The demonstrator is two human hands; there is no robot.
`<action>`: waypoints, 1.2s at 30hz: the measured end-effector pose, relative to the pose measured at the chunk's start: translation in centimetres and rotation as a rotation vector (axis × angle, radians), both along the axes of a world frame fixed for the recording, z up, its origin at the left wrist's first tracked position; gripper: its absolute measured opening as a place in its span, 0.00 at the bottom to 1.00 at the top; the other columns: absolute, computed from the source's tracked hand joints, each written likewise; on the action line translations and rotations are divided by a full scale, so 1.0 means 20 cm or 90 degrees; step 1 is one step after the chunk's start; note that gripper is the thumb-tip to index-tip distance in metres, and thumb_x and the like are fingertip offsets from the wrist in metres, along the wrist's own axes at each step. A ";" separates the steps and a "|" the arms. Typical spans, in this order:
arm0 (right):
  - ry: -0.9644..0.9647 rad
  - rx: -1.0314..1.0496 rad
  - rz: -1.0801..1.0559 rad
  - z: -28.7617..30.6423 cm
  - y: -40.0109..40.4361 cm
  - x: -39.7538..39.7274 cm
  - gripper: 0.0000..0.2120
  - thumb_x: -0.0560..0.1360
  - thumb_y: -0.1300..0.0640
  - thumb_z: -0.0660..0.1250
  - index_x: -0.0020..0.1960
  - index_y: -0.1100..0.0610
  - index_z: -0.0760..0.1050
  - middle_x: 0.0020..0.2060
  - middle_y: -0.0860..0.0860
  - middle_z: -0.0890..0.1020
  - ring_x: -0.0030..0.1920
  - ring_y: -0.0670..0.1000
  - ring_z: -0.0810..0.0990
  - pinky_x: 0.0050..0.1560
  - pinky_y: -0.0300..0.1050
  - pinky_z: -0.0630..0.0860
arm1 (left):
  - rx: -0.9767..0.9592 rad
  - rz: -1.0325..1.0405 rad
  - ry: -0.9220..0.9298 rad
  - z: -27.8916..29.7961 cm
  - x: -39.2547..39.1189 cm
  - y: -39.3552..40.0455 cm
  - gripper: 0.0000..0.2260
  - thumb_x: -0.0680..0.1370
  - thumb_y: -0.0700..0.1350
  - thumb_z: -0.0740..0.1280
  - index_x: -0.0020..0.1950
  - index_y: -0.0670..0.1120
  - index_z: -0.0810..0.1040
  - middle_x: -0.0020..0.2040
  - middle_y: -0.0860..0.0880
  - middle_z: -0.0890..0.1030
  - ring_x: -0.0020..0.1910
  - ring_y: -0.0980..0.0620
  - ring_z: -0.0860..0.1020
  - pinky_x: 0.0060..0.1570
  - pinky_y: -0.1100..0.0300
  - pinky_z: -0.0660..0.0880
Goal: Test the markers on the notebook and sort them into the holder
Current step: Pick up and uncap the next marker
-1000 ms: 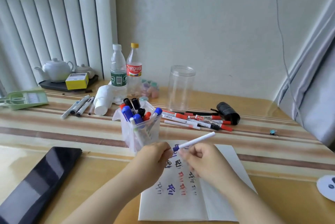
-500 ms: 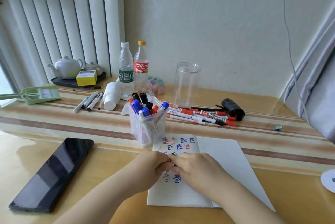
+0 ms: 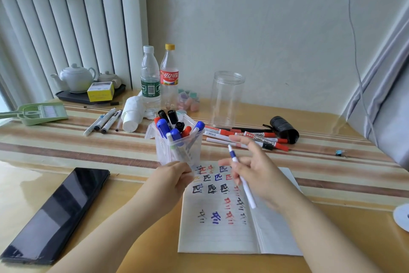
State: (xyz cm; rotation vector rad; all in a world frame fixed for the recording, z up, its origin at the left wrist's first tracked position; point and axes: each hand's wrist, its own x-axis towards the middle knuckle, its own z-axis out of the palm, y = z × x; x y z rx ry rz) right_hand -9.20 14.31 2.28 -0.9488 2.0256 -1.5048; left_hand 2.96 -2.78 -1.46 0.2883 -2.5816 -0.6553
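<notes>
My right hand [image 3: 263,175] holds a slim white marker [image 3: 246,189] with a blue collar, its tip pointing up and away, above the open notebook [image 3: 221,237]. Several red, blue and black test marks cover the notebook's left page. My left hand [image 3: 170,181] is curled at the base of the clear plastic holder [image 3: 164,151], which stands just beyond the notebook and holds several blue, red and black markers. What the left fingers enclose is hidden; the marker's cap is off. Several more red-capped markers [image 3: 256,137] lie on the table behind my right hand.
A black phone [image 3: 55,213] lies at the left front. Behind the holder stand two bottles [image 3: 150,78], an open clear jar [image 3: 225,98] and a white cup stack [image 3: 132,115]. Pens [image 3: 104,121] lie at the left, a black roll [image 3: 284,129] at the right.
My hands were pressed together over the notebook and have come apart. The right hand lifted the marker, tip up; the left drew back toward the holder.
</notes>
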 end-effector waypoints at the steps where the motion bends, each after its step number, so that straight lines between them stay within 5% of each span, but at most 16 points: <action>1: -0.081 -0.067 -0.024 0.01 -0.01 -0.01 0.15 0.78 0.68 0.59 0.58 0.50 0.72 0.45 0.55 0.85 0.31 0.45 0.74 0.37 0.37 0.75 | 0.002 -0.005 0.010 0.00 -0.01 0.00 0.05 0.78 0.44 0.61 0.43 0.47 0.73 0.37 0.60 0.70 0.35 0.59 0.70 0.37 0.73 0.65; 5: -0.407 -0.257 -0.051 0.02 -0.06 -0.02 0.13 0.79 0.68 0.53 0.52 0.65 0.76 0.40 0.61 0.84 0.29 0.45 0.76 0.30 0.34 0.76 | 0.011 -0.013 0.024 -0.02 -0.02 -0.01 0.04 0.77 0.44 0.63 0.47 0.46 0.76 0.39 0.59 0.73 0.36 0.59 0.71 0.36 0.73 0.66; 7: -0.437 -0.258 -0.038 -0.02 -0.09 0.00 0.13 0.79 0.70 0.52 0.51 0.65 0.76 0.34 0.59 0.82 0.27 0.46 0.75 0.28 0.34 0.74 | 0.019 -0.014 0.025 -0.05 -0.03 -0.02 0.04 0.77 0.44 0.64 0.49 0.46 0.77 0.42 0.57 0.75 0.39 0.58 0.73 0.36 0.74 0.66; 10: -0.275 -0.123 -0.047 -0.10 -0.13 0.03 0.09 0.79 0.62 0.59 0.43 0.59 0.74 0.26 0.52 0.76 0.24 0.44 0.69 0.24 0.33 0.66 | 0.025 -0.032 0.042 -0.09 -0.01 -0.01 0.05 0.76 0.44 0.66 0.50 0.46 0.78 0.43 0.58 0.76 0.42 0.58 0.75 0.38 0.76 0.66; 13: -0.111 -0.010 -0.106 -0.16 -0.11 0.00 0.15 0.80 0.52 0.56 0.41 0.58 0.74 0.21 0.47 0.67 0.23 0.46 0.62 0.27 0.38 0.60 | 0.019 -0.069 0.041 -0.11 0.00 -0.01 0.06 0.76 0.44 0.66 0.51 0.46 0.79 0.46 0.55 0.79 0.44 0.56 0.77 0.42 0.74 0.68; 17: -0.036 0.058 -0.171 -0.12 -0.06 -0.08 0.14 0.79 0.54 0.55 0.38 0.57 0.71 0.19 0.45 0.68 0.24 0.46 0.65 0.34 0.44 0.63 | -0.029 -0.155 0.039 -0.09 -0.05 0.01 0.08 0.76 0.46 0.64 0.51 0.46 0.79 0.46 0.52 0.81 0.44 0.57 0.77 0.44 0.73 0.69; 21: 0.051 0.156 -0.179 -0.14 -0.01 -0.13 0.14 0.77 0.52 0.61 0.34 0.56 0.70 0.19 0.46 0.71 0.24 0.46 0.68 0.35 0.42 0.66 | -0.084 -0.228 0.010 -0.05 -0.13 0.09 0.11 0.78 0.47 0.61 0.56 0.45 0.77 0.50 0.50 0.80 0.51 0.53 0.75 0.51 0.59 0.73; 28: 0.070 0.084 -0.226 -0.26 0.04 -0.13 0.14 0.69 0.63 0.68 0.30 0.55 0.66 0.19 0.45 0.69 0.22 0.43 0.65 0.27 0.38 0.61 | -0.128 -0.283 -0.022 -0.16 -0.22 0.19 0.17 0.77 0.52 0.52 0.54 0.46 0.77 0.48 0.51 0.81 0.51 0.52 0.75 0.50 0.56 0.73; 33: 0.118 0.060 -0.224 -0.30 0.02 -0.15 0.18 0.71 0.62 0.67 0.28 0.54 0.61 0.23 0.48 0.66 0.40 0.64 0.80 0.29 0.43 0.59 | -0.142 -0.253 0.020 -0.22 -0.20 0.17 0.12 0.76 0.49 0.58 0.54 0.49 0.78 0.44 0.58 0.81 0.48 0.56 0.70 0.50 0.63 0.66; 36: 0.142 0.071 -0.205 -0.31 0.02 -0.13 0.16 0.72 0.61 0.66 0.30 0.55 0.63 0.24 0.50 0.67 0.33 0.60 0.78 0.26 0.38 0.59 | -0.139 -0.250 0.030 -0.21 -0.20 0.17 0.11 0.76 0.49 0.59 0.54 0.50 0.78 0.44 0.59 0.81 0.46 0.57 0.69 0.50 0.66 0.64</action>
